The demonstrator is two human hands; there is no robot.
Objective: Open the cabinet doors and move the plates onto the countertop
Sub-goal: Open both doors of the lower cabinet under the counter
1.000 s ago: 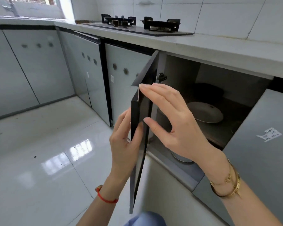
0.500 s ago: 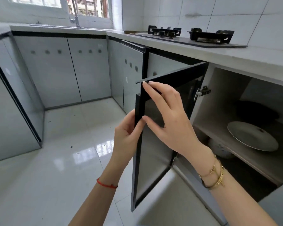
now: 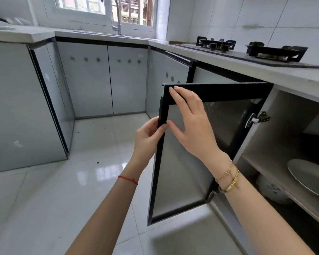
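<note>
A black-framed cabinet door (image 3: 226, 126) with a frosted panel stands swung wide open, its inner side facing me. My left hand (image 3: 148, 137) pinches its free vertical edge from the outside. My right hand (image 3: 193, 124) lies flat on the inner side, fingers spread, the index tip near the top corner. Inside the cabinet a white plate (image 3: 309, 176) rests on the middle shelf (image 3: 276, 179) at the far right, partly cut off by the frame edge. A white patterned bowl or dish (image 3: 273, 192) sits below the shelf. The pale countertop (image 3: 291, 78) runs above the opening.
A black two-burner gas hob (image 3: 250, 52) sits on the countertop at the upper right. A sink tap (image 3: 117, 17) stands under the window at the back. Shut grey cabinet doors (image 3: 107, 80) line the back and left. Glossy white floor tiles (image 3: 66, 190) lie below.
The door has swung further open to the left, with both hands moving along on its free edge. My view has turned left, so the plate now sits at the right edge.
</note>
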